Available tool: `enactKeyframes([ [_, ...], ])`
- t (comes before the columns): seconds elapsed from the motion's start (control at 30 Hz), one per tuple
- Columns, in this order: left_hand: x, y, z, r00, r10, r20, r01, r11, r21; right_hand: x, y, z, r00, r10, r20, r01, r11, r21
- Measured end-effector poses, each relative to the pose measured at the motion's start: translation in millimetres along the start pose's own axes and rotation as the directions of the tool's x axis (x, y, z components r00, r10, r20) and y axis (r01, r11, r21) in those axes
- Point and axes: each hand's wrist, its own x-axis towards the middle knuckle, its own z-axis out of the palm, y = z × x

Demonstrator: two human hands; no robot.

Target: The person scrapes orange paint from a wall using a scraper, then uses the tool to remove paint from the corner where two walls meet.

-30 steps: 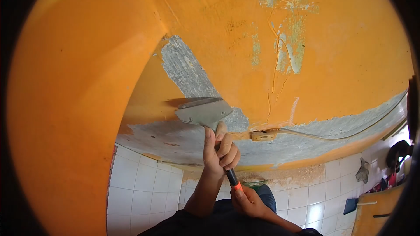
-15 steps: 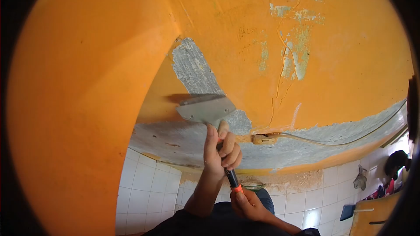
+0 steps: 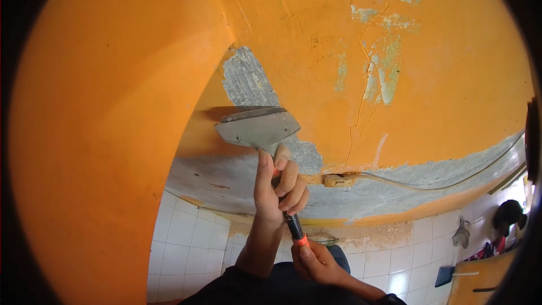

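A wide metal scraper point(image 3: 257, 129) with two screws in its head is held up against the orange wall point(image 3: 440, 96). My left hand point(image 3: 276, 183) wraps round the upper handle, just below the head, with the thumb stretched along it. Lower down, my right hand point(image 3: 319, 262) is closed on the orange end of the black handle. The blade lies over a bare grey strip point(image 3: 248, 76) where paint is gone. More grey plaster point(image 3: 307, 155) shows to the right of the scraper's head. Whether the edge touches the wall is hard to tell.
An orange wall face point(image 3: 101, 124) juts out on the left. A small socket box point(image 3: 339, 180) with a cable point(image 3: 418, 185) sits right of my hands. Cracks and peeled patches point(image 3: 381, 79) mark the upper wall. White tiles point(image 3: 186, 248) are below; a person point(image 3: 508, 217) is at far right.
The scraper and both hands have shifted slightly up and left along the wall. More of the blade's top edge shows now. The grip of both hands is the same.
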Motion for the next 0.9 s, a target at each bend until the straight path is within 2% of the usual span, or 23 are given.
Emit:
enactKeyframes([
  [0.07,0,1,0,1.000,0.011,-0.013,-0.011,0.999,0.039,0,8,-2,1.000,0.000,0.021,-0.001,0.997,0.077],
  [0.17,-3,-5,-6,0.999,0.005,0.035,-0.005,1.000,0.007,-2,5,0,0.999,0.021,-0.032,-0.022,1.000,-0.018],
  [0.27,8,4,10,0.999,0.032,0.029,-0.031,0.999,-0.024,0,-5,-3,0.999,0.012,0.048,-0.014,0.998,0.059],
  [0.37,3,-1,2,0.997,0.034,0.063,-0.029,0.995,-0.093,-2,0,-2,0.999,0.028,0.015,-0.028,0.999,0.032],
  [0.6,7,3,9,0.998,0.042,0.056,-0.041,0.999,-0.017,-2,-14,-2,0.996,0.063,0.069,-0.062,0.998,-0.013],
  [0.67,4,-1,1,0.998,0.023,0.060,-0.018,0.995,-0.097,-3,-5,-3,0.999,0.012,0.041,-0.013,1.000,0.016],
  [0.77,6,-3,0,0.992,0.058,0.116,-0.039,0.986,-0.159,-4,-13,-2,0.997,0.047,0.057,-0.047,0.999,-0.013],
  [0.9,13,6,13,0.993,0.080,0.087,-0.067,0.987,-0.143,-3,-21,3,0.997,0.046,0.061,-0.047,0.999,0.016],
])
